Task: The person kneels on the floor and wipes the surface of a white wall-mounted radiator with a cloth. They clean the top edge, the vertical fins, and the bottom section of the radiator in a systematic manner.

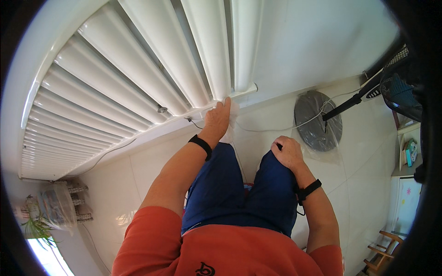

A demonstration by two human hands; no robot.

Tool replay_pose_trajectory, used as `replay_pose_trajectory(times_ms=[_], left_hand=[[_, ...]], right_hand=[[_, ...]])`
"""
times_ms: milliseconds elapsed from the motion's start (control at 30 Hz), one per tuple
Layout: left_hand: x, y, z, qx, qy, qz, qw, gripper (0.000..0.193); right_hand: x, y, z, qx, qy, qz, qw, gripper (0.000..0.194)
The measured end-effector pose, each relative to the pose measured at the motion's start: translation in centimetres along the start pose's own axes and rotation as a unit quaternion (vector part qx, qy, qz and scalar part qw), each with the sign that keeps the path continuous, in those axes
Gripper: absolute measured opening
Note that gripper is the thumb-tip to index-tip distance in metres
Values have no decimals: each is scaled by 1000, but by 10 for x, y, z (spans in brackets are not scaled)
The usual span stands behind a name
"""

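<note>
My left hand (218, 119) reaches to the bottom edge of a white column radiator (162, 58). Beneath its fingers is a thin whitish cloth (232, 129), pressed against the radiator's lower rail and hanging down behind the hand. The palm side is hidden. My right hand (287, 151) rests on my knee in blue trousers (272, 186), its fingers curled and no object showing in it. Both wrists carry black bands.
To the right a standing fan's round base (316, 120), wrapped in clear plastic, sits on the tiled floor (331, 193). A pale cable (272, 130) runs across it. Shelves with books (411, 151) and a wooden stool (383, 250) line the right; a potted plant (38, 224) stands far left.
</note>
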State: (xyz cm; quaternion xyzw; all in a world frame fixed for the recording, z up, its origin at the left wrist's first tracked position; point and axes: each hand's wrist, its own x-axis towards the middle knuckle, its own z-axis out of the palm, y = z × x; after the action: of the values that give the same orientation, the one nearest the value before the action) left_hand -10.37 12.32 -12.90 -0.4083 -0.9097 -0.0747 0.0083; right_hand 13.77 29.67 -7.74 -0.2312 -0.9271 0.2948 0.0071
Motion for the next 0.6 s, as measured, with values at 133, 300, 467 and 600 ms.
replay_pose_trajectory(times_ms=[133, 300, 467, 600], left_hand=[[3, 1, -1, -18, -19, -10, 1000, 70], [17, 8, -7, -76, -34, -2, 997, 70], [27, 17, -8, -76, -34, 12, 996, 62], [34, 17, 0, -88, -43, 50, 994, 69]], right_hand=[[2, -1, -1, 14, -3, 2, 1000, 23], [3, 1, -1, 15, -16, 10, 1000, 24], [5, 1, -2, 20, -18, 4, 1000, 23], [4, 1, -3, 27, -15, -10, 999, 23]])
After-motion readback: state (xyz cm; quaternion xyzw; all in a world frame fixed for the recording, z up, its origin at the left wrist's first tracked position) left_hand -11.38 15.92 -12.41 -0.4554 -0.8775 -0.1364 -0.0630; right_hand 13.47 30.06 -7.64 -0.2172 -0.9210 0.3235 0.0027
